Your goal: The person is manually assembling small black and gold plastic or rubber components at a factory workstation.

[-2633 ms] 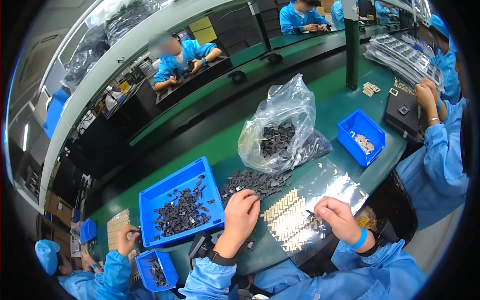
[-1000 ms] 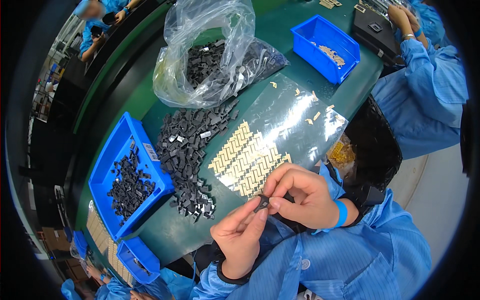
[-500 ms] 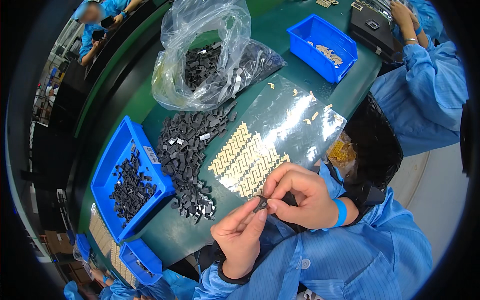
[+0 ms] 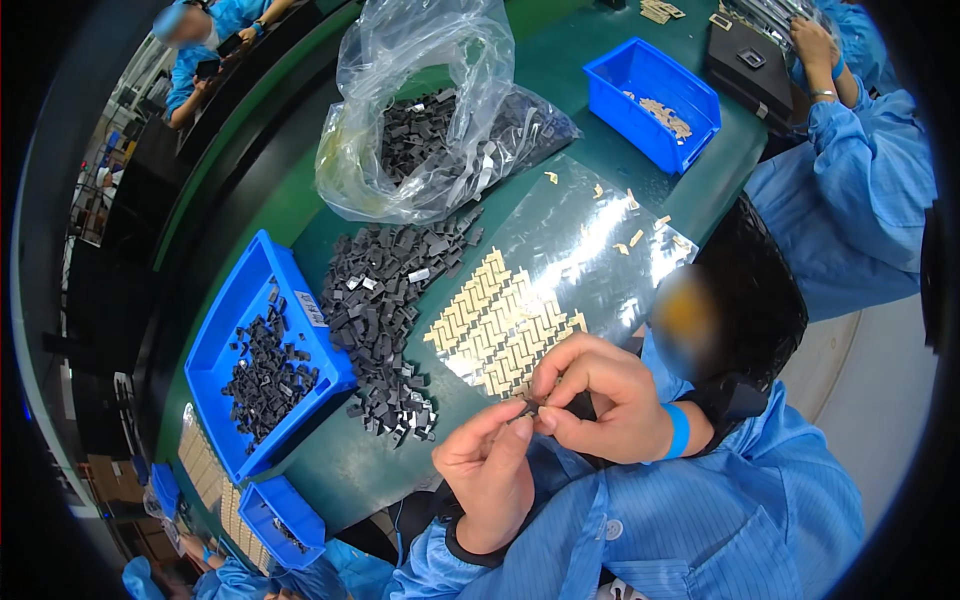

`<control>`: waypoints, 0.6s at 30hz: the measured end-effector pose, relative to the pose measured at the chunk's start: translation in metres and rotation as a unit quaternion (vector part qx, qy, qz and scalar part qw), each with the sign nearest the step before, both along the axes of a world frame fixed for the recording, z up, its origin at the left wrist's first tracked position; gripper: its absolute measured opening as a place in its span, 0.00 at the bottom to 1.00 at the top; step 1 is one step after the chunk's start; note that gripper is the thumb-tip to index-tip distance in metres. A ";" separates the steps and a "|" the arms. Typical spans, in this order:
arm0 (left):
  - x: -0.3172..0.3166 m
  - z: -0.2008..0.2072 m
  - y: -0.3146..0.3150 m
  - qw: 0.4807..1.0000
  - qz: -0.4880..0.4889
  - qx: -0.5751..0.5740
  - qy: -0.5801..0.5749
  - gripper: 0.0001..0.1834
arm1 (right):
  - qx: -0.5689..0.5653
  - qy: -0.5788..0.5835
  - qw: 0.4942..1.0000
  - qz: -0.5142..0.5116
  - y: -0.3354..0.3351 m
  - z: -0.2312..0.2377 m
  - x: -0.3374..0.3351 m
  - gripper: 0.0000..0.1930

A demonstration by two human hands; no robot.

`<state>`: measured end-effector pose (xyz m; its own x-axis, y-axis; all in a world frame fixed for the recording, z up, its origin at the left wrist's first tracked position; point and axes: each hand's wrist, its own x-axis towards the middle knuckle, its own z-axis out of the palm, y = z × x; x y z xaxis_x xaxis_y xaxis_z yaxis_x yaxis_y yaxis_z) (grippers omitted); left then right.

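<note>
A small black plastic part (image 4: 531, 408) is pinched between the fingertips of both hands, close to my body. My left hand (image 4: 487, 472) grips it from the left with thumb and forefinger. From the right, my right hand (image 4: 605, 402) closes thumb and fingers on the same part, wearing a blue wristband (image 4: 679, 430); its fingertips partly hide the part. Just beyond the hands lies a clear sheet (image 4: 590, 235) bearing rows of small beige L-shaped pieces (image 4: 510, 330). Left of that sheet is a heap of black plastic parts (image 4: 375, 290) on the green table (image 4: 345, 480).
A blue bin (image 4: 225, 330) with black parts stands left, a smaller blue bin (image 4: 295, 508) nearer. A clear plastic bag (image 4: 350, 150) of black parts sits at the back. A blue bin (image 4: 625, 75) with beige pieces is far right; a co-worker's blue sleeve (image 4: 860, 130) is beyond.
The black part has turned between my fingertips, and shows less of its face. Both hands stay nearly in place; the whole view has shifted slightly.
</note>
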<state>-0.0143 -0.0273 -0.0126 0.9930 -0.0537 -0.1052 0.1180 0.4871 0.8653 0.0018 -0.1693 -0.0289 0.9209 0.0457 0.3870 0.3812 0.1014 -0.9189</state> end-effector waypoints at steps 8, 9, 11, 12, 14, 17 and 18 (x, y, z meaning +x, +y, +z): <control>0.003 0.003 0.002 0.996 0.000 0.042 -0.073 0.12 | -0.031 0.030 0.998 0.045 -0.010 0.005 0.013 0.11; 0.004 0.005 0.002 0.998 -0.014 0.051 -0.045 0.13 | 0.006 0.047 0.996 0.080 -0.010 0.006 0.013 0.08; 0.006 0.006 0.004 0.998 -0.028 0.060 -0.017 0.13 | 0.060 0.077 0.988 0.123 -0.011 -0.002 0.014 0.07; 0.007 0.005 0.007 0.998 -0.054 0.031 -0.004 0.14 | 0.113 0.106 0.974 0.166 -0.012 -0.005 0.013 0.05; 0.008 0.002 0.012 0.997 -0.080 0.001 0.009 0.15 | 0.168 0.171 0.947 0.213 -0.015 0.000 0.014 0.05; 0.008 0.000 0.019 0.993 -0.112 0.035 0.010 0.16 | 0.225 0.271 0.898 0.264 -0.015 0.009 0.016 0.05; 0.008 0.000 0.022 0.989 -0.122 0.081 0.008 0.17 | 0.228 0.306 0.884 0.270 -0.014 0.011 0.016 0.05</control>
<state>-0.0059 -0.0058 -0.0130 0.9509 -0.2726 -0.1469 0.2284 0.2968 0.9272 0.0178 -0.1837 -0.0180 0.8559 0.5101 -0.0854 -0.3910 0.5300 -0.7525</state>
